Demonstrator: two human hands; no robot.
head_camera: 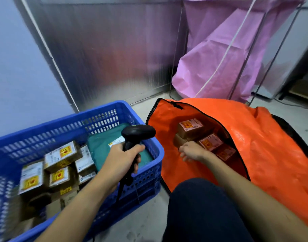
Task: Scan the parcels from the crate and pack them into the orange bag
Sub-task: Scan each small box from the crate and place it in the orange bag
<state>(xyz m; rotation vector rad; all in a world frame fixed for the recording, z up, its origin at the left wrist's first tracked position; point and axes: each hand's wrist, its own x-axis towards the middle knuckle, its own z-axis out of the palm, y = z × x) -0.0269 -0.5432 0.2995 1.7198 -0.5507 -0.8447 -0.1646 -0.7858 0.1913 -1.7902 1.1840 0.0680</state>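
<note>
Now, head view, the only one available.

Left side: large blue perforated plastic crate (76, 123) on the floor. Inside it are several small brown cardboard parcels with yellow-and-red labels (62, 154), stacked loosely, and one flat teal soft mailer with a white label (104, 145) against the far right wall.

The left hand (122, 159) is above the crate's right rim, fingers wrapped round the grip of a black pistol-shaped barcode scanner (138, 134). The scanner head points right, toward the bag.

Right side: wide orange woven zip bag (254, 137), lying open beside the crate. Four or so matching brown labelled boxes (190, 127) sit in a cluster inside its mouth.

The right hand (191, 152) is inside the opening, just at the near boxes. Its fingers are blurred and point down and left. I cannot tell whether they pinch a box or hang loose.

Behind: pink plastic sack on a wire stand (219, 58). A dark-trousered knee (202, 206) is in the foreground.

Judgement: this is the packing step, with a parcel being placed or settled in the bag. Many parcels are left in the crate, so the task is less than half done. The next move calls for the right hand to leave the bag, pick a crate parcel label-up, and present it under the scanner.
</note>
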